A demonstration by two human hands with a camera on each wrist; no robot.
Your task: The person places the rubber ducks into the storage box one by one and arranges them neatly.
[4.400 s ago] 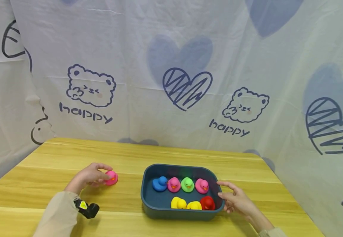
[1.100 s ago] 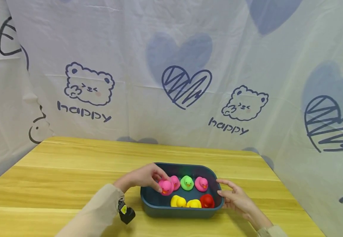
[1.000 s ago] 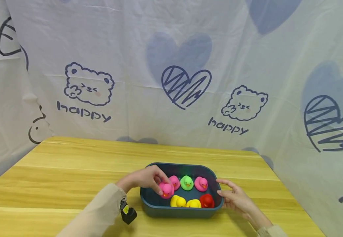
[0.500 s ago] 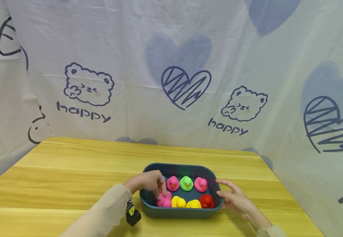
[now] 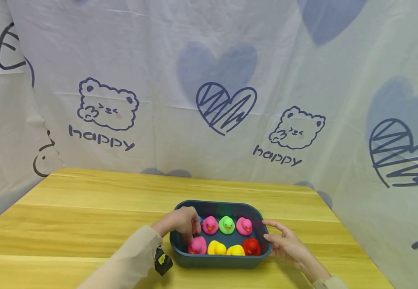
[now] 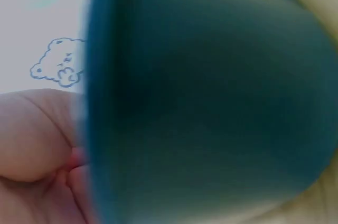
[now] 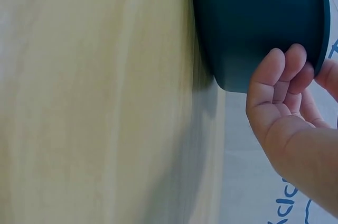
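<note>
A dark blue-green box (image 5: 223, 261) holds several rubber ducks. My left hand (image 5: 184, 223) reaches over its left end, and its fingertips are on a pink rubber duck (image 5: 197, 245) at the near left corner. In the left wrist view, the box wall (image 6: 211, 86) fills most of the picture, and a bit of pink shows between the fingers (image 6: 34, 134). My right hand (image 5: 289, 245) touches the right end of the box from outside. The right wrist view has its bent fingers (image 7: 269, 68) resting against the outer wall, with another fingertip by the rim.
The far row has a pink duck (image 5: 210, 225), a green duck (image 5: 227, 225), another pink one and a mostly hidden blue one. Along the near side are two yellow ducks and a red duck (image 5: 251, 247). Behind the wooden table (image 5: 96, 200) hangs a printed cloth (image 5: 172, 140).
My left hand has carried the pink duck from the table's left side into the box, lowered it to the near left corner and shifted it slightly left. The right hand stays at the box's end.
</note>
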